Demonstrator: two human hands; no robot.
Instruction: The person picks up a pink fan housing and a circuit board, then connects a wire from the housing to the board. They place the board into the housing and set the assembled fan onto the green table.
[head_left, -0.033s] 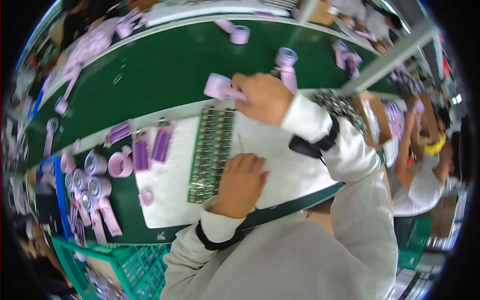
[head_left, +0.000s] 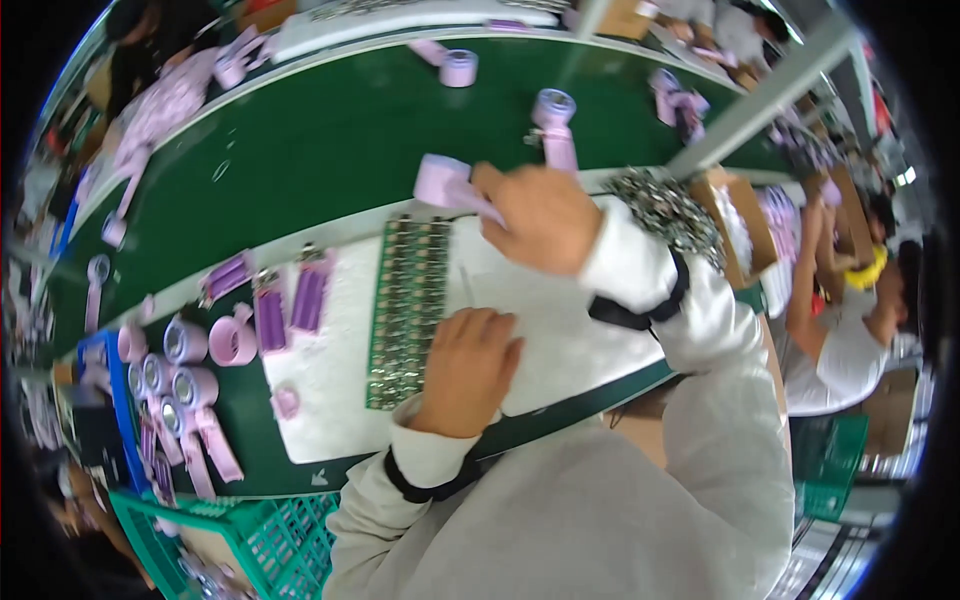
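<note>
My right hand (head_left: 540, 215) is closed around the handle of a lilac round-headed housing (head_left: 440, 182), shaped like a small handheld fan. It holds the housing above the far edge of the white mat, with the round head pointing left. My left hand (head_left: 468, 368) lies palm down at the right edge of a green circuit board panel (head_left: 405, 310), fingers loosely out and thumb apart. Rows of metallic parts cover the panel. Left of it on the mat (head_left: 560, 350) are purple open handle shells (head_left: 310, 295) and a small pink piece (head_left: 286, 403).
Several round-headed lilac housings (head_left: 195, 387) cluster at the left beside a blue bin (head_left: 125, 400). Others lie on the green belt (head_left: 330, 125). A heap of metal parts (head_left: 660, 215) and a cardboard box (head_left: 735, 225) stand right. A green crate (head_left: 270, 545) sits below; a co-worker (head_left: 850, 350) is at right.
My right hand and the housing have shifted slightly right and nearer to me. My left hand stays beside the panel. The whole view has slid slightly.
</note>
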